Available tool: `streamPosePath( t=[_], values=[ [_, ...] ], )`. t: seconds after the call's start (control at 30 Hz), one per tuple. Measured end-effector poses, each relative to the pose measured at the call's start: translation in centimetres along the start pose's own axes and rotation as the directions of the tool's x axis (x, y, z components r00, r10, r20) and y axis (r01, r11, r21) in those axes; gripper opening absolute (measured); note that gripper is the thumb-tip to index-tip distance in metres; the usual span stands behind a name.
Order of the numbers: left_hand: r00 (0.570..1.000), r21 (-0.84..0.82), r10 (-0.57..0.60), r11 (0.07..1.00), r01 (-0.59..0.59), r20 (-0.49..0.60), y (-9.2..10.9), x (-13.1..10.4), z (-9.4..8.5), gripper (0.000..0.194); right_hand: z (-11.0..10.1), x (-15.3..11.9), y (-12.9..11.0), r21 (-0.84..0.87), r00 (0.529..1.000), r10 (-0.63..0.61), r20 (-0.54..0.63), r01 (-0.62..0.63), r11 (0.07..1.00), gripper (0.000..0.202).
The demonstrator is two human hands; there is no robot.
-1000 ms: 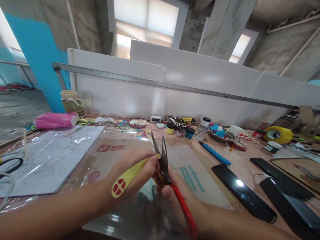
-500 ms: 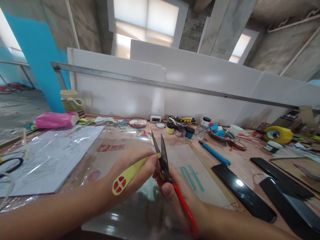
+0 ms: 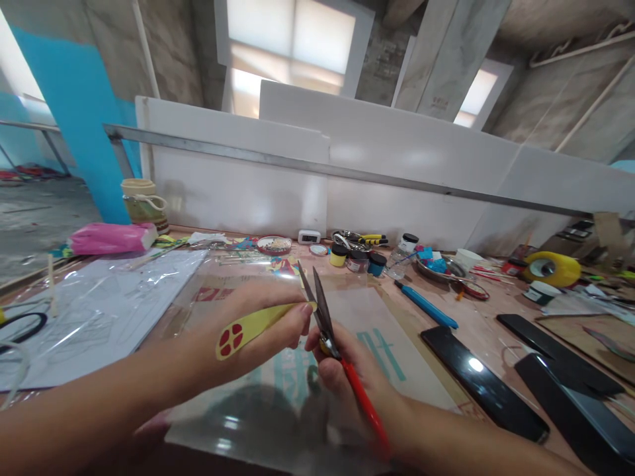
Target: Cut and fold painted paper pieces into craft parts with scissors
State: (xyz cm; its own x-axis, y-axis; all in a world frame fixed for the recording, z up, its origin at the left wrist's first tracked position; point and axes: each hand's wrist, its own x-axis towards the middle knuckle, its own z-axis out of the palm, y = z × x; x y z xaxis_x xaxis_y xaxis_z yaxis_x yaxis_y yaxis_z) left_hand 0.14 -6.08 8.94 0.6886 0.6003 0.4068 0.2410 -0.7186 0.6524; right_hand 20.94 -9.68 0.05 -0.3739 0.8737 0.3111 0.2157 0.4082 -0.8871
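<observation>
left hand (image 3: 278,317): thumb and fingers pinch the narrow end of the yellow strip (image 3: 265,320), above the tabletop (image 3: 479,316).
yellow strip: it runs back along the hand, its rounded wide end, with four dark red patches (image 3: 231,340), lying towards the wrist.
right hand (image 3: 350,377): curled round the red-handled scissors (image 3: 325,325), thumb on the near side; the finger loops are partly hidden.
scissor blades: parted in a narrow v, points up and away from the body; the strip's tip meets the nearer blade, though whether it sits between the two cannot be told.
snipping well: small bites seem best, near the pivot, turning the strip rather than the scissors so the edge stays smooth.
fingertip care: the pinch is right beside the blade, so gripping a little further back would be safer.
under the hands: a clear sheet (image 3: 218,423) over printed packaging (image 3: 387,324).
right of the hands: a blue utility knife (image 3: 427,304) and a black phone (image 3: 483,383).
</observation>
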Motion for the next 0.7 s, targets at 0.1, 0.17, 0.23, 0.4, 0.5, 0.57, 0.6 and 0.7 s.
streamPosePath(
  t=[0.1, 0.17, 0.23, 0.4, 0.5, 0.57, 0.6, 0.7],
  values=[
    [0.999, 0.003, 0.008, 1.0, -0.008, 0.046, -0.1, 0.1, -0.7, 0.031, 0.1, 0.1, -0.3, 0.081, 0.999, 0.025, 0.03, -0.027, 0.996, 0.043],
    [0.997, -0.017, 0.031, 0.999, -0.03, 0.069, -0.2, 0.1, -1.0, 0.031, 0.2, 0.1, -0.6, 0.111, 0.998, 0.052, 0.042, -0.057, 0.992, 0.043],
    [0.995, -0.029, 0.045, 0.999, -0.043, 0.094, -0.3, 0.1, -1.3, 0.031, 0.3, 0.1, -0.6, 0.115, 0.997, 0.066, 0.048, -0.071, 0.991, 0.042],
    [0.992, 0.02, 0.023, 0.999, -0.025, 0.121, -0.8, 0.0, -1.7, 0.03, 0.2, 0.0, -0.4, 0.086, 0.998, 0.052, 0.048, -0.056, 0.995, 0.039],
    [0.992, 0.081, -0.064, 0.995, 0.055, 0.108, -1.0, 0.1, -1.9, 0.036, 0.2, -0.1, -0.2, 0.094, 0.997, 0.053, 0.054, -0.058, 0.994, 0.039],
    [0.992, 0.12, -0.097, 0.989, 0.087, 0.079, -1.1, 0.1, -2.0, 0.04, 0.2, -0.1, -0.3, 0.093, 0.997, 0.056, 0.055, -0.061, 0.994, 0.04],
    [0.992, 0.142, -0.112, 0.985, 0.102, 0.061, -1.1, 0.1, -2.0, 0.041, 0.2, -0.1, -0.3, 0.093, 0.997, 0.057, 0.057, -0.063, 0.994, 0.042],
    [0.985, 0.147, -0.171, 0.974, 0.172, -0.018, -1.3, -0.1, -1.8, 0.04, 0.3, -0.2, -0.5, 0.111, 0.997, 0.059, 0.057, -0.065, 0.992, 0.046]
  ],
)
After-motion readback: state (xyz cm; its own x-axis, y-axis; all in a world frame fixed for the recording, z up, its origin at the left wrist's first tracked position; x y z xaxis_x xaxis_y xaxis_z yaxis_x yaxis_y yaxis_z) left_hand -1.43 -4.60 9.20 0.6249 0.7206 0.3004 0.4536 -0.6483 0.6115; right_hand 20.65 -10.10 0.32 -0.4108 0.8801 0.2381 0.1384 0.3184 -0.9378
